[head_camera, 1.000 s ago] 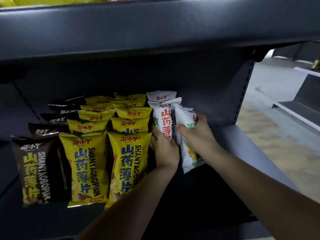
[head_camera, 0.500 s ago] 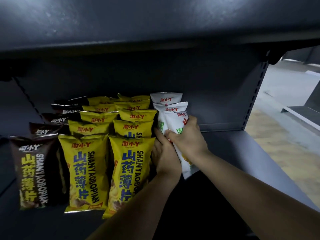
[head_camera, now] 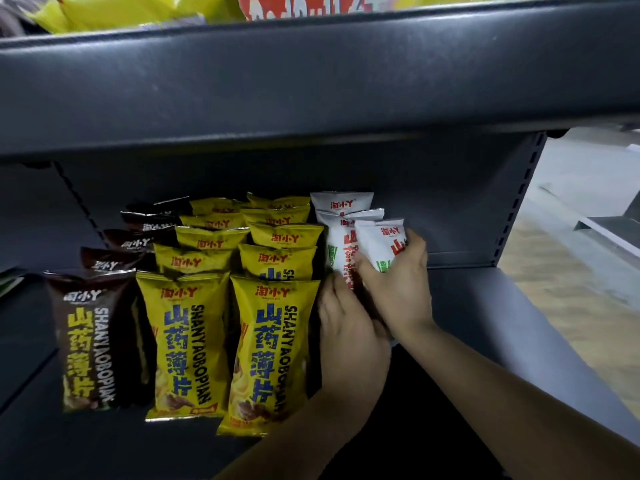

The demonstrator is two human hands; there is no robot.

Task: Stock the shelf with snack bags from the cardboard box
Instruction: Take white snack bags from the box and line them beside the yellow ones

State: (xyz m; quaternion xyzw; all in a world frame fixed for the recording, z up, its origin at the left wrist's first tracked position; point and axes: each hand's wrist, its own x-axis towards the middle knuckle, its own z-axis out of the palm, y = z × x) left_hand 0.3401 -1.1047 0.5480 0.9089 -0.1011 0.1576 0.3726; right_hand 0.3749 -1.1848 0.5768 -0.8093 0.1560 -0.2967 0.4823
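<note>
Centre right of the frame, the right hand (head_camera: 398, 282) curls round a white snack bag (head_camera: 379, 242), now upright and pushed back against the white row (head_camera: 341, 206); a moment ago it hung tilted, so it looks nearly placed. The left hand (head_camera: 349, 334) lies flat-fingered beside the row's base. Yellow bags (head_camera: 273, 344) and brown bags (head_camera: 86, 341) fill the dark shelf (head_camera: 485, 306) at left; pale floor (head_camera: 568, 278) far right

dim | shelf recess shadowed | daylight at right (floor) | edges bowed, soft
</note>
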